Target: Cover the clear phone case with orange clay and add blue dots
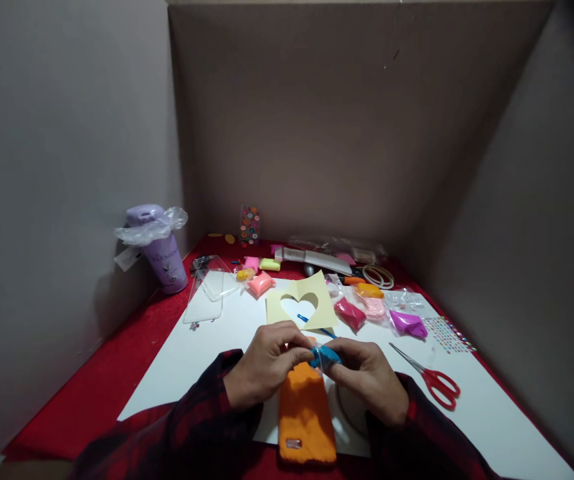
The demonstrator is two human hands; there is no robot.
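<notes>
A small packet of blue clay (327, 357) in clear wrap is held between both hands. My left hand (273, 360) pinches its left end, while my right hand (369, 375) grips its right side with bent fingers. Under the hands lies an orange phone-case shape (307, 417) with a small rectangular opening near its lower end. Just beyond the hands is a pale yellow paper (277, 312) with a heart cut out. A blue stick (324, 331) lies partly on that paper.
Red-handled scissors (437, 381) lie at right near a gem sheet (449, 335). Clear phone cases (204, 303) are at left, a purple cup (164, 257) at back left. Packets in pink, crimson (351, 313), yellow and purple (407, 324) lie across the white sheet's (161, 380) far side.
</notes>
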